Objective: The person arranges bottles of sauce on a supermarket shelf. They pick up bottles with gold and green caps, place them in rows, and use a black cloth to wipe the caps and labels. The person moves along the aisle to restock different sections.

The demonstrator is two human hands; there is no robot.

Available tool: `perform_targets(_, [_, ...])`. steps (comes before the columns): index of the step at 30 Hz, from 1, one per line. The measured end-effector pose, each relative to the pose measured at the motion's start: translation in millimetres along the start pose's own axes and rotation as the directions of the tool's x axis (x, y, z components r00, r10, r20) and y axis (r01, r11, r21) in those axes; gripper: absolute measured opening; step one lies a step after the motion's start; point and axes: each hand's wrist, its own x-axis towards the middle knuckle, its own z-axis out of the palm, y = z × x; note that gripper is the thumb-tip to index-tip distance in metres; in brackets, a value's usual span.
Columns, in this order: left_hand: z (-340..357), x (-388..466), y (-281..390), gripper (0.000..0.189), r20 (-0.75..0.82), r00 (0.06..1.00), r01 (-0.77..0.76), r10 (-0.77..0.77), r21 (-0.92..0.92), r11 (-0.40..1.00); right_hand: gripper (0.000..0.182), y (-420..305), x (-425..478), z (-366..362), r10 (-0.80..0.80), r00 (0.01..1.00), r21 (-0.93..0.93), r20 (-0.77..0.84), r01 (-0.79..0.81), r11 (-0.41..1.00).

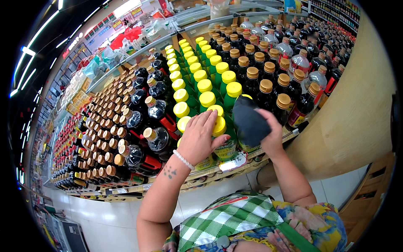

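Note:
My left hand (201, 134), with a pearl-like bead bracelet (183, 159) at the wrist, lies over the front green bottles. Its fingers and thumb are around the yellow cap (220, 126) of one green plastic bottle (227, 148). My right hand (273, 134) holds a dark cloth (250, 121), bunched up, against the neighbouring bottle at the row's right front. That cloth hides most of the bottle; part of its yellow cap shows above. More yellow-capped green bottles (204, 85) stand upright in rows behind my hands.
Dark sauce bottles with tan caps (266, 85) stand to the right, and large dark handled bottles (157, 138) to the left. A price tag (233, 162) hangs on the shelf's front edge. A thick beige pillar (343, 126) rises close on the right. Glass-topped freezers (201, 22) lie behind.

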Motion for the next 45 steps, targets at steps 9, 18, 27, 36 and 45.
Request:
perform_targets(9, [20,3,-5,0.066,0.013,0.994,0.106,-0.106,-0.242,0.965,0.06,-23,65,1,-0.166,0.953,-0.547,0.252,0.282,0.788])
perform_targets(18, [22,-10,-6,0.056,-0.147,0.989,-0.018,-0.002,-0.133,0.991,0.037,-14,69,22,0.093,0.931,-0.612,0.353,0.155,0.775])
perform_targets(27, [21,-10,-14,0.058,-0.076,0.994,0.054,-0.08,-0.301,0.952,0.054,-1,101,88,0.342,0.597,-0.498,0.726,0.114,0.86])
perform_targets(36, [21,-14,-20,0.06,-0.165,0.984,0.001,-0.063,-0.351,0.936,0.029,23,106,106,0.128,0.696,-0.455,0.707,0.309,0.835])
perform_targets(45, [24,-14,-20,0.057,-0.178,0.981,-0.002,-0.072,-0.382,0.924,0.024,-7,154,101,-0.102,0.969,-0.406,0.224,0.188,0.894])
